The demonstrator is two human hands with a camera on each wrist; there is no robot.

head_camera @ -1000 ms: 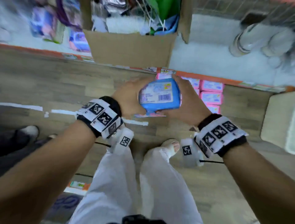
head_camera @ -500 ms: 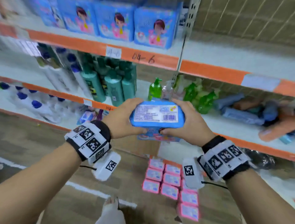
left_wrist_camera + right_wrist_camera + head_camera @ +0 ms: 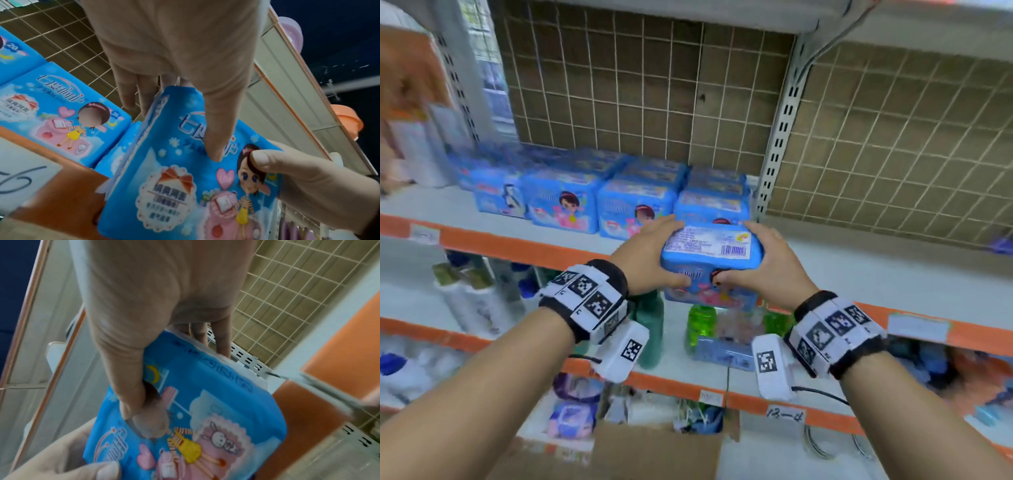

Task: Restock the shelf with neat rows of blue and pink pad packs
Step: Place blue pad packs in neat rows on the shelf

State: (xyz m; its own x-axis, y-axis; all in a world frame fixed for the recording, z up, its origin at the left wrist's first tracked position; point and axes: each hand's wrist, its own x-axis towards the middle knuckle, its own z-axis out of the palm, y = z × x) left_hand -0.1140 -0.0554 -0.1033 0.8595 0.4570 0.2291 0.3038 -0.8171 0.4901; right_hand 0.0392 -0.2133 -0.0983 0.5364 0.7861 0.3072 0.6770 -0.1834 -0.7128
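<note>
Raised from waist level to the shelf (image 3: 558, 240) edge, 1 blue pad pack (image 3: 710, 255) is gripped between left hand (image 3: 650, 260) and right hand (image 3: 763, 270), thumbs pressed on its front.

Blue pad pack (image 3: 710, 255) with pink cartoon print; orange-edged white shelf (image 3: 517, 245); brown white-gridded back panel (image 3: 640, 85).

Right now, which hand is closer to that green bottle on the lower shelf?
Left. The left hand grips the blue pack up and left of the green bottle; the right hand is farther right.
</note>
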